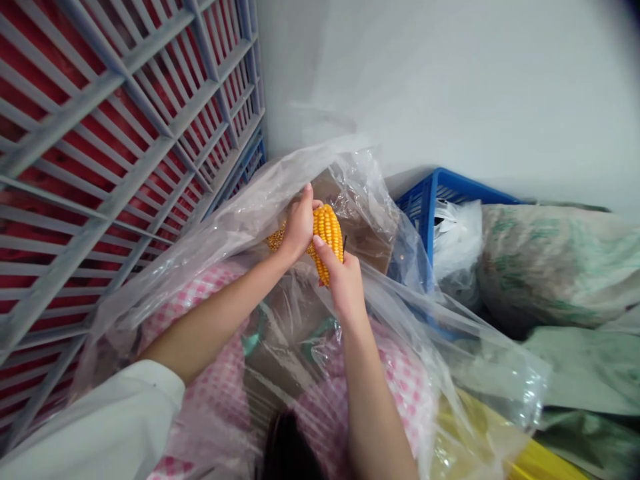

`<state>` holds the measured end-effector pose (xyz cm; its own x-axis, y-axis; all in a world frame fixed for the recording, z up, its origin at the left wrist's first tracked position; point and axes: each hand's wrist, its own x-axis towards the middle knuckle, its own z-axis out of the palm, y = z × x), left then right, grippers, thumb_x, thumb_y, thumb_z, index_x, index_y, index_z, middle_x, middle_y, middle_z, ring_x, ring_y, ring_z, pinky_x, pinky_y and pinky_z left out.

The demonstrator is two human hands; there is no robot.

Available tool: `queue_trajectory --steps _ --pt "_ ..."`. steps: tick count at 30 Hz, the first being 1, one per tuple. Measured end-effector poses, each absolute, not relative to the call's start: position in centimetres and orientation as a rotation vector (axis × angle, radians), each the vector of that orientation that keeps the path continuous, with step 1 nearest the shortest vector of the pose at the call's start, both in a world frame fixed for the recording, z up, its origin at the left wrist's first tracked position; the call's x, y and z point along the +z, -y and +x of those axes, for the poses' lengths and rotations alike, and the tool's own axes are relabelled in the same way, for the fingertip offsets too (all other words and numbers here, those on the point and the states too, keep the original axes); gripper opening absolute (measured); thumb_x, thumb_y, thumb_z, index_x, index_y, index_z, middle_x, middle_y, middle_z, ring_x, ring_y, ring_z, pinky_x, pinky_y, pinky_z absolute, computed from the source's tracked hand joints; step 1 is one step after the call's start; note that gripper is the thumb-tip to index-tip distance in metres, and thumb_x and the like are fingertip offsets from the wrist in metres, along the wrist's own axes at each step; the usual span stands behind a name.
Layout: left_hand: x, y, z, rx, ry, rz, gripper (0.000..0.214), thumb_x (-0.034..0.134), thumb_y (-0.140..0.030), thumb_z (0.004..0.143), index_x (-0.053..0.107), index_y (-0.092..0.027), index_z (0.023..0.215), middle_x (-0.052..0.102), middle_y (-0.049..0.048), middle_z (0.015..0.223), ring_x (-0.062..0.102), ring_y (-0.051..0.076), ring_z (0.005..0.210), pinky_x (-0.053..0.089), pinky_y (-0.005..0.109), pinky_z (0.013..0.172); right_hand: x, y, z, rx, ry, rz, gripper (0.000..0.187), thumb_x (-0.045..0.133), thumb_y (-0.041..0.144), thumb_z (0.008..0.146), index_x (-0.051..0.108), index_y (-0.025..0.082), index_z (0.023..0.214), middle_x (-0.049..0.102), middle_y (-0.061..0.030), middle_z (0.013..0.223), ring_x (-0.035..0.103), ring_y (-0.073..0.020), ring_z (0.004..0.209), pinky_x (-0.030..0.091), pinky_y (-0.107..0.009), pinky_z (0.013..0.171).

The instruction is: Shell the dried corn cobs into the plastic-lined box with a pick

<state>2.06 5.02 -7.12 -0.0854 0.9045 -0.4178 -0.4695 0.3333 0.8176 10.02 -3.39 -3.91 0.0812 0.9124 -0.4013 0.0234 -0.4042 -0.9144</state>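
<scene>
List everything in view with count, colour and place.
dried corn cob: one or two pieces, orange-yellow, between the hands
clear plastic sheet: one, transparent, draped around the hands
cardboard: one, brown, behind the cob
checked cloth: one, pink-white, under the plastic
slatted rack: one, grey, far left
plastic crate: one, blue, by the wall
plastic bag: one, white, before the crate
printed sack: one, green-white, right
fabric sheet: one, pale green, lower right
yellow object: one, yellow, bottom right
wall: one, white, behind
left hand: one, gripping the cob, white sleeve
right hand: one, gripping the cob
</scene>
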Motion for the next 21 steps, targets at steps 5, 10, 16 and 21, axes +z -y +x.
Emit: queue_trajectory --steps 5,10,16,21 --pt "-7.4 -4.9 2.1 1.345 -1.291 0.59 0.042 0.044 -0.057 0.077 0.061 -0.021 0.066 0.058 0.0015 0.057 0.059 0.016 0.071 0.04 0.024 0.06 -3.8 3.3 10.2 1.489 0.879 -1.516 0.042 0.061 0.057 0.061 0.051 0.017 0.062 0.041 0.0044 0.048 0.035 -0.0066 0.04 0.033 -0.021 0.035" --pt "-6.8 -4.0 2.3 1.383 -1.358 0.759 0.048 0.04 -0.056 0.08 0.052 -0.02 0.05 0.043 -0.0002 0.045 0.051 0.014 0.059 0.035 0.025 0.057 -3.9 3.4 10.1 1.587 0.788 -1.464 0.042 0.061 0.058 0.061 0.053 0.017 0.065 0.04 0.0046 0.048 0.034 -0.0065 0.038 0.027 -0.021 0.033" --pt "-6.3 -3.4 2.5 1.298 -1.244 0.926 0.052 0.037 -0.057 0.08 0.044 -0.019 0.046 0.037 -0.0014 0.046 0.039 0.011 0.048 0.03 0.025 0.053 -4.4 3.2 10.1 1.604 0.684 -1.454 0.044 0.05 0.062 0.068 0.054 0.018 0.072 0.042 0.0039 0.05 0.034 -0.0072 0.036 0.024 -0.022 0.033" --pt "-5.3 -5.0 1.7 1.203 -1.234 0.747 0.05 0.035 -0.053 0.083 0.054 -0.017 0.054 0.054 0.0025 0.054 0.048 0.01 0.049 0.031 0.022 0.048 -4.2 2.8 11.1 1.588 0.583 -1.457 0.047 0.052 0.063 0.066 0.055 0.018 0.079 0.045 0.0033 0.055 0.037 -0.0072 0.037 0.021 -0.021 0.033"
